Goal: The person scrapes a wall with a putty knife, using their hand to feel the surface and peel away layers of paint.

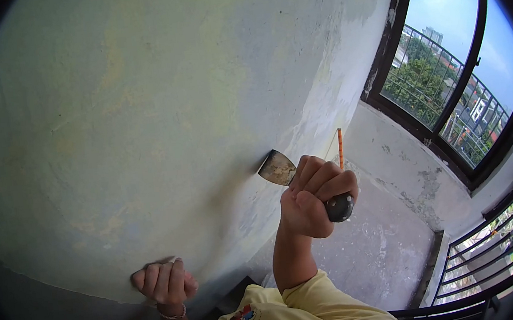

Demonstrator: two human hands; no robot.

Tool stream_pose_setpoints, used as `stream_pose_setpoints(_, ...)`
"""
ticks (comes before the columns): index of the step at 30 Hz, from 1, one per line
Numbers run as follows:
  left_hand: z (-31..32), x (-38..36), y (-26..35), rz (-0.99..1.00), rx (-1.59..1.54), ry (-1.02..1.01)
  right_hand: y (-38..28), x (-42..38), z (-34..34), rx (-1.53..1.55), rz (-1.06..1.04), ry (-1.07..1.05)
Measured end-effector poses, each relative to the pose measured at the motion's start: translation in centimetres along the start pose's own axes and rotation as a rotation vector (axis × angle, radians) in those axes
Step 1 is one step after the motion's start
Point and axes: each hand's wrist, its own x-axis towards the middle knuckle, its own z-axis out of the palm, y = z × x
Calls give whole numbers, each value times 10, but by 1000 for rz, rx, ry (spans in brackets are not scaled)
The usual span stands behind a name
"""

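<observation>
My right hand [317, 198] is wrapped round the black handle of a putty knife [277, 169]. The handle's rounded end sticks out past my fist. Its wide metal blade is stained and angles towards the painted wall [140, 109], with one corner close to the surface. Lower left, my left hand [164, 282] is closed, knuckles up, against the lower part of the same wall. Its palm side is hidden, and I cannot tell whether anything is inside it. The wall has patchy, pale green and grey paint with worn spots.
A dark-framed window [439, 68] opens onto trees and buildings at the right. An orange-striped stick [340, 149] stands by the corner behind my right hand. Black metal railings [493, 248] run along the lower right. The pale floor [375, 241] has white spots.
</observation>
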Motion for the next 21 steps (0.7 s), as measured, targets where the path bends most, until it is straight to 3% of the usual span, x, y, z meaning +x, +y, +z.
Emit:
stream_pose_setpoints(2,-1,-2,-2,4,4,-10,-13,12,-6,107,67,116)
stream_pose_setpoints(4,0,0,-2,2,14,-14,-33,17,-10,209,-68,147)
stream_pose_setpoints(5,-2,0,-1,5,16,-34,-25,15,-9,216,-23,142)
stream_pose_setpoints(7,-2,1,0,-4,11,-25,9,10,-3,110,73,142)
stream_pose_setpoints(10,0,0,2,-14,17,4,1,21,-15,129,225,236)
stream_pose_setpoints(14,1,2,-2,10,27,17,-28,31,-15,221,32,218)
stream_pose_setpoints(16,2,2,-1,2,34,20,-5,20,-8,160,178,235)
stream_pose_setpoints(21,0,2,-1,11,10,18,-9,22,-11,131,224,265)
